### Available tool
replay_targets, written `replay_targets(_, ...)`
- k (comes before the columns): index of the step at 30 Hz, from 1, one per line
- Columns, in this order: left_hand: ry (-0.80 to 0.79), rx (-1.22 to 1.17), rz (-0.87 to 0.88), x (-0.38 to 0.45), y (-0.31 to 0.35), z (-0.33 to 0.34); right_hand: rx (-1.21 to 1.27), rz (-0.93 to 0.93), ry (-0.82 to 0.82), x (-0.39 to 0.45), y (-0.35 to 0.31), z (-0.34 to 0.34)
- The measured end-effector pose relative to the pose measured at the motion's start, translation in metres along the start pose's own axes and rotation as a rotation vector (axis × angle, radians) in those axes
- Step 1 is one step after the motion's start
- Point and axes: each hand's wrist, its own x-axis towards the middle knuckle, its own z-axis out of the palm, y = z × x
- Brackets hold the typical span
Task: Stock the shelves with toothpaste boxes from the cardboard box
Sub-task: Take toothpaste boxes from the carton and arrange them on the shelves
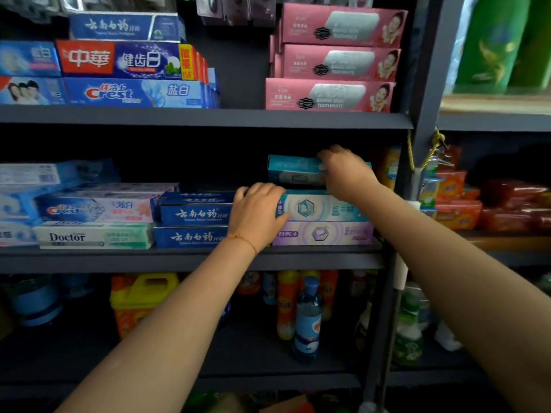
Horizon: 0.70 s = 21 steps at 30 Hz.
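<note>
On the middle shelf (pixel 190 259), right side, three toothpaste boxes are stacked: a purple box (pixel 323 234) at the bottom, a teal-and-white box (pixel 322 207) on it, and a teal box (pixel 293 171) on top, set further back. My left hand (pixel 258 211) grips the left end of the teal-and-white box, thumb across its front. My right hand (pixel 343 171) holds the right part of the top teal box, fingers curled over its upper edge. The cardboard box is not in view.
Blue boxes (pixel 195 217) and Crest and Doctor boxes (pixel 95 235) fill the middle shelf's left. Pink boxes (pixel 334 59) and blue boxes (pixel 131 59) sit on the upper shelf. Detergent bottles (pixel 307 320) stand below. A dark upright post (pixel 417 114) borders the bay on the right.
</note>
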Motion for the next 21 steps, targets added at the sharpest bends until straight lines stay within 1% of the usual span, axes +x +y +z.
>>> replay_targets(6, 0.030, 0.068, -0.010, 0.005, 0.002, 0.000, 0.009, 0.025, -0.200, 0.014, 0.010, 0.002)
replay_targets(11, 0.039, 0.068, -0.019, 0.006, 0.003, 0.001, 0.109, 0.027, -0.330, 0.013, 0.009, 0.004)
replay_targets(14, 0.038, 0.064, -0.020, 0.006, 0.004, -0.001, 0.137, 0.007, -0.387, 0.011, 0.009, 0.002)
replay_targets(21, 0.037, 0.051, -0.048, 0.006, 0.006, 0.001, 0.244, 0.033, -0.464, 0.003, 0.015, -0.002)
